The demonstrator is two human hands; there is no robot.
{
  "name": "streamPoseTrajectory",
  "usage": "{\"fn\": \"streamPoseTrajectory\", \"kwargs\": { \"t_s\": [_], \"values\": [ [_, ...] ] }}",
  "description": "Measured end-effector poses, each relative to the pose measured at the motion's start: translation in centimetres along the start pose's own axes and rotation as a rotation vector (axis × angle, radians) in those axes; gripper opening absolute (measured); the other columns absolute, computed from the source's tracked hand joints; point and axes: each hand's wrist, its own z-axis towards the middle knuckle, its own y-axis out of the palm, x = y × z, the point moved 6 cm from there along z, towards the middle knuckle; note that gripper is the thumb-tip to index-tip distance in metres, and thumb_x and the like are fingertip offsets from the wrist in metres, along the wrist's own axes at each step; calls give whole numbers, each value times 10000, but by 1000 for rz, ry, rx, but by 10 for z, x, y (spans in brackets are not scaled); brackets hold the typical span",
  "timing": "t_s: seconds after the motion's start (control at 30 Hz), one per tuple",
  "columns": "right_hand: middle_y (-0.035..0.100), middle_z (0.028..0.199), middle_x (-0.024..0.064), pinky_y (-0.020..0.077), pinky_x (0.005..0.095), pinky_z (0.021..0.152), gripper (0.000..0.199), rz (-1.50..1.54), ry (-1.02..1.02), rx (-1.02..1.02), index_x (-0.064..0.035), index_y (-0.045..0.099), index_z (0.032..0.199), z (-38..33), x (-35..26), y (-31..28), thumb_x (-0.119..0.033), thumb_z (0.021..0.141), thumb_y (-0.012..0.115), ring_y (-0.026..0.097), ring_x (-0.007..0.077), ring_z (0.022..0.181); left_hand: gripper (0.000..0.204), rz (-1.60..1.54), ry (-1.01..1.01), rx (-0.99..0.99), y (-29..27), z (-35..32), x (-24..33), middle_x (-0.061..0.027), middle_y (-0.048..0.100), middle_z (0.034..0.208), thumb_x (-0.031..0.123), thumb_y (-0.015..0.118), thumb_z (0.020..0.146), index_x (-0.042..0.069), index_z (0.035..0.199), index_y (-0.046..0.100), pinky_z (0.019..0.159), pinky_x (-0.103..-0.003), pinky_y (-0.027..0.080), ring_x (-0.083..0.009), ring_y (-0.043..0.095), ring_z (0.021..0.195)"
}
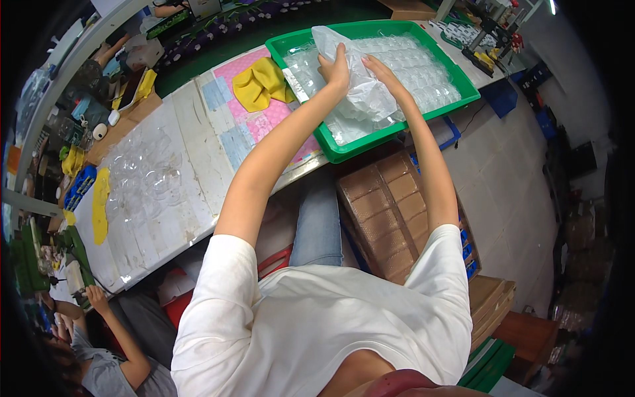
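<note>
A clear plastic bag (360,89) lies crumpled in the green tray (397,129), over clear blister trays (423,73). The left hand (336,66) pinches the bag's upper edge with closed fingers; the right hand (382,71) rests flat on it, fingers straight. Yellow gloves (261,83) lie just beside the tray.

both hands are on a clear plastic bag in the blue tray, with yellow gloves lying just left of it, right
Not quite: the tray is green, not blue. The head view shows the left hand and right hand on the clear plastic bag in that tray, with the yellow gloves lying just left of it on the table.
</note>
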Motion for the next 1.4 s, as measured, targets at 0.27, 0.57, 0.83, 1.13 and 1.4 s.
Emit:
{"fn": "streamPoseTrajectory", "kwargs": {
  "t_s": [0.27,0.57,0.83,1.13,1.4],
  "values": [
    [397,1272,179,258,278,980,744,-59,-3,-59,55,348,1262,1,-4,-2,-487,784,525,373,236,1179,659,-213,54,-25,11,-8,4,-229,416,1164,426,588,732,11,1207,396,895,-389,360,-339,454,1064],
    [608,927,96,416,252,754,437,95,-285,219,10,575,999,16,2,-16,-361,770,602,550,138,842,690,-204,101,-86,27,-7,23,-232,408,1194,420,594,723,-14,1213,374,924,-377,335,-332,419,1111],
    [618,911,101,422,258,728,386,172,-405,374,5,594,954,14,-28,-21,-327,759,620,565,139,819,506,-201,229,-147,37,-8,68,-164,571,995,360,620,712,-24,1021,506,824,-339,402,-268,541,937],
    [593,855,138,425,315,717,452,43,-497,620,-18,595,943,8,-44,-21,-400,706,643,570,245,796,425,-258,257,-396,50,5,87,-97,587,908,330,635,719,-5,958,528,737,-282,428,-164,549,816],
    [558,861,145,423,339,720,536,-114,-586,733,-1,576,956,7,-86,-32,-453,677,648,548,272,820,360,-256,432,-522,64,22,115,-63,566,907,324,569,817,8,986,529,744,-259,408,-122,508,848]
  ]
}}
